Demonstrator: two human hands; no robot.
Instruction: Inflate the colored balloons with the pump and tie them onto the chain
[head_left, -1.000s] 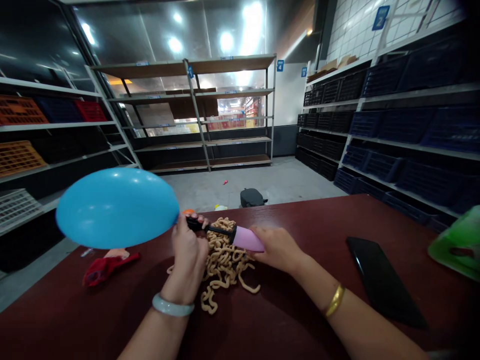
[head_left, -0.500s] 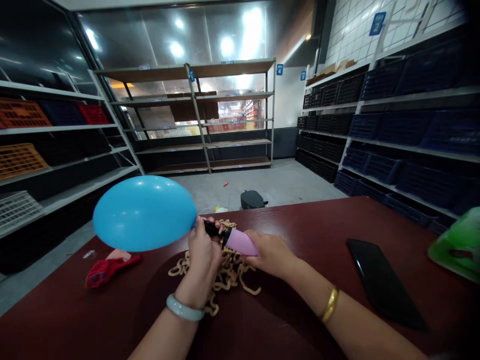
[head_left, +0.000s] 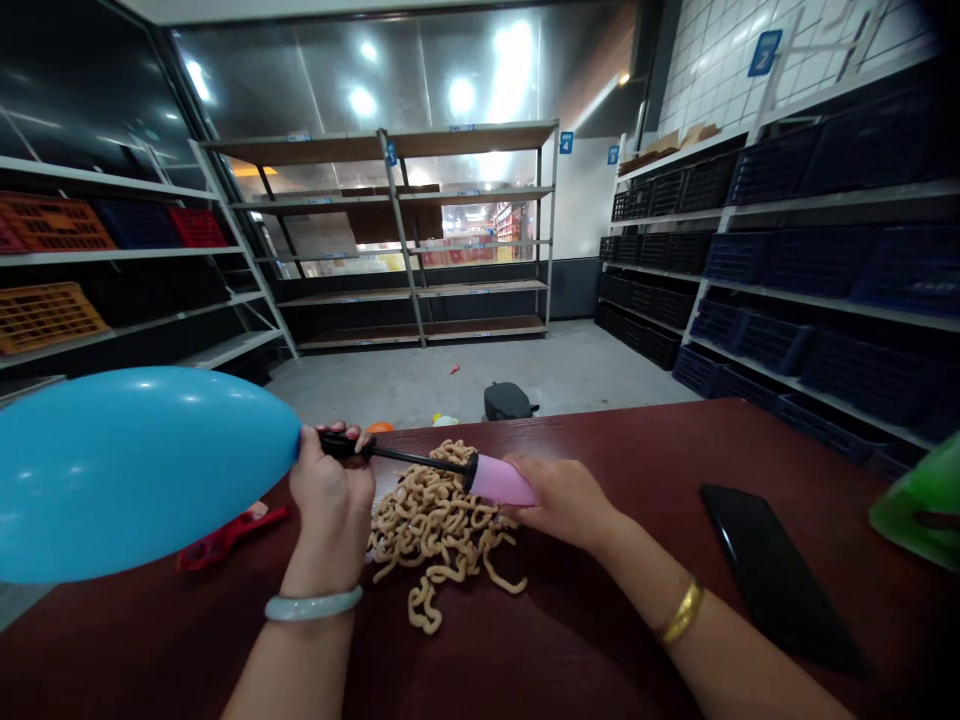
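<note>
A pink and black balloon pump (head_left: 501, 481) is drawn out between my hands, its thin black rod showing. My right hand (head_left: 559, 497) is closed round the pink barrel. My left hand (head_left: 330, 480) grips the black end, with the neck of a large inflated blue balloon (head_left: 150, 465) at the fingers. The balloon reaches past the left edge of the view. Below the pump, a pile of tan, curly cord-like pieces (head_left: 442, 520) lies on the dark red table (head_left: 600, 620). Behind my left wrist is a red uninflated balloon (head_left: 229, 538), partly hidden.
A black flat panel (head_left: 780, 575) lies on the table at right, near a green plastic item (head_left: 922, 510). On the floor beyond stands a dark grey bag-like object (head_left: 508, 401). Metal shelves (head_left: 480, 290) and racks of dark crates (head_left: 772, 340) line the room.
My left hand has moved left with the pump's black end and the blue balloon, exposing the rod. The balloon looks larger. My right hand stays round the barrel, a little further right.
</note>
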